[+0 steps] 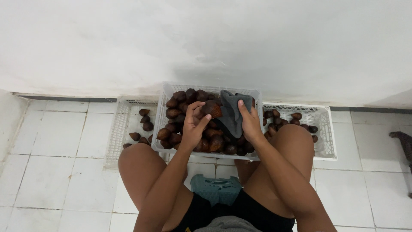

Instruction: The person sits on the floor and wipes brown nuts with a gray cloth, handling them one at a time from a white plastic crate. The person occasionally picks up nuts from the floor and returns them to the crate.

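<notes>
Over white crate (163, 112), left hand (193, 124) gripping brown fruit (212, 108), right hand (250, 121) gripping grey cloth (231, 112)

A plain white wall (206, 38) is seen above a floor (51, 141) laid with white square tiles; a dark joint (64, 98) is visible where they meet.

A white crate (118, 129) at nine o'clock holds a few brown fruits (145, 119). Another crate (326, 129) at three o'clock holds some too. White floor tiles (56, 141) meet a white wall (206, 38).
</notes>
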